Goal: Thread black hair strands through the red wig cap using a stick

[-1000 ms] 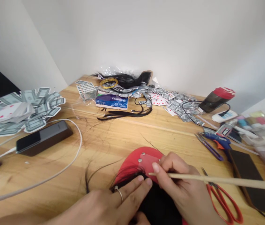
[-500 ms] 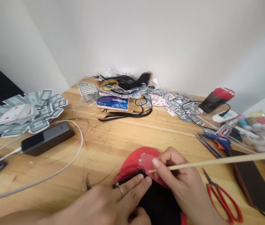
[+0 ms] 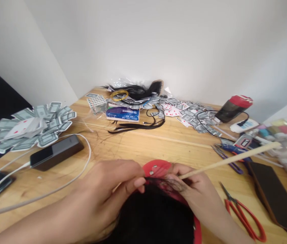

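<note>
- Far to the left of the left fingers: a fan-shaped stack of playing cards (image 3: 31,127) and, nearer, a phone on a dark block (image 3: 59,152).
- The left hand (image 3: 103,189): its thumb and finger pinch the upper edge of a black hairpiece (image 3: 156,217), raising it.
- Below and between both hands' fingers: the hairpiece, lying over a red backing (image 3: 156,167) on the wooden table. Black covers most of the near part, so that much looks laid in place.
- Just beyond the fingertips: the backing's top, uncovered, with two silver studs. With the edge lifted, fixing here seems unfinished; I cannot tell what is secured underneath.
- The right hand (image 3: 196,189): thumb and forefinger clamp a pale stick (image 3: 229,160) slanting up to the right. Sheer dark strands cross the thumb; whether it also grips them, I cannot tell.
- Right of the right fingers: red-handled scissors (image 3: 232,200), lying unused.
</note>
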`<state>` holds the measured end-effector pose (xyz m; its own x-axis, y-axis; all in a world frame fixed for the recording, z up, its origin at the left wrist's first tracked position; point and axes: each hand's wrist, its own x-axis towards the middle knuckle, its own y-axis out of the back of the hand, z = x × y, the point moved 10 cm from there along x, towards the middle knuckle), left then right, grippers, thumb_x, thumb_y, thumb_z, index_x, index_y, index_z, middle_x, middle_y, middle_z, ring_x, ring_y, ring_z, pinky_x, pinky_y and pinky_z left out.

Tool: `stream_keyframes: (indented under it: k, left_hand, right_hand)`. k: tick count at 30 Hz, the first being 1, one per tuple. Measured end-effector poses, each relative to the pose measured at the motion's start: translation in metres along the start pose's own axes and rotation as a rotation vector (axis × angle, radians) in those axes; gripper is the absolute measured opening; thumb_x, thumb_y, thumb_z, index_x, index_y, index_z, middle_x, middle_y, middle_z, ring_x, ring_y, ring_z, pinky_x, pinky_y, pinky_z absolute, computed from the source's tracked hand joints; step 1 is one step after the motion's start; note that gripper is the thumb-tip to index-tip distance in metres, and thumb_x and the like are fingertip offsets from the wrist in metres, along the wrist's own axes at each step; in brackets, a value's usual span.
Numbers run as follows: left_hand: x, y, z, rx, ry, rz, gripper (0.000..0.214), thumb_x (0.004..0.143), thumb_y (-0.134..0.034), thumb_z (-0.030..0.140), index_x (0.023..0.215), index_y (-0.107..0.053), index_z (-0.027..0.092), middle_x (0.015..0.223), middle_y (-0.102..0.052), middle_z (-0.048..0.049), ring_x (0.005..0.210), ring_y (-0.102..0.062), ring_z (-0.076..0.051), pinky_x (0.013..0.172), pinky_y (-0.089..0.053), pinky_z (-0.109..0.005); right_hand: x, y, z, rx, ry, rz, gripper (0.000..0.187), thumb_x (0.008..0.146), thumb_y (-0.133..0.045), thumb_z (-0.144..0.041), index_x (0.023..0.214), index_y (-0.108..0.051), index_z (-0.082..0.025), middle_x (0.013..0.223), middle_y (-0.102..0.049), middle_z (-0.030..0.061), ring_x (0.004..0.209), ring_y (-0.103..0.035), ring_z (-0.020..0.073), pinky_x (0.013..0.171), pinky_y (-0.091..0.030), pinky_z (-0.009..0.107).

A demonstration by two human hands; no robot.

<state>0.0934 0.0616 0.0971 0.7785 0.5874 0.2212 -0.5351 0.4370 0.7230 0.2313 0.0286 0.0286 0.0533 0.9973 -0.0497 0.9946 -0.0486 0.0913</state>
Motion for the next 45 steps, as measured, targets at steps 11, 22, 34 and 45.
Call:
stream_keyframes:
  k: [11, 22, 34, 45]
  left_hand:
    - [0.006, -0.062, -0.02, -0.134, 0.153, -0.347, 0.026, 0.098, -0.04, 0.025, 0.077, -0.055, 0.02, 0.065, -0.049, 0.0045, 0.06, -0.046, -0.011, 0.058, -0.033, -0.02]
    - [0.016, -0.062, -0.005, 0.208, 0.045, -0.41, 0.024, 0.096, -0.039, 0.021, 0.085, -0.06, 0.023, 0.07, -0.065, 0.0005, 0.061, -0.061, -0.017, 0.057, -0.036, -0.025]
    - [0.026, -0.063, 0.008, 0.558, 0.032, -0.555, 0.023, 0.094, -0.04, 0.018, 0.093, -0.063, 0.021, 0.077, -0.074, -0.005, 0.069, -0.071, -0.024, 0.054, -0.039, -0.027]
    - [0.025, -0.064, 0.009, 0.602, 0.018, -0.548, 0.023, 0.093, -0.041, 0.017, 0.096, -0.063, 0.021, 0.077, -0.074, -0.0056, 0.068, -0.072, -0.025, 0.053, -0.041, -0.027]
  right_hand:
    - [0.003, 0.001, 0.003, 0.061, -0.056, -0.171, 0.016, 0.088, -0.063, -0.033, 0.08, -0.062, -0.019, 0.074, -0.06, -0.0003, 0.071, -0.053, 0.0143, 0.064, -0.04, 0.024]
    - [0.005, -0.001, -0.004, 0.093, 0.002, -0.121, 0.011, 0.085, -0.059, -0.023, 0.075, -0.055, -0.02, 0.063, -0.048, -0.0065, 0.056, -0.04, 0.01, 0.051, -0.03, 0.022]
    - [0.007, -0.001, -0.006, 0.119, -0.018, -0.12, 0.014, 0.081, -0.061, -0.026, 0.072, -0.052, -0.02, 0.061, -0.051, -0.0053, 0.053, -0.041, 0.0102, 0.051, -0.03, 0.024]
    - [0.006, -0.002, -0.005, 0.16, -0.02, -0.136, 0.011, 0.08, -0.062, -0.024, 0.074, -0.054, -0.019, 0.059, -0.052, -0.0058, 0.052, -0.039, 0.0088, 0.049, -0.028, 0.023]
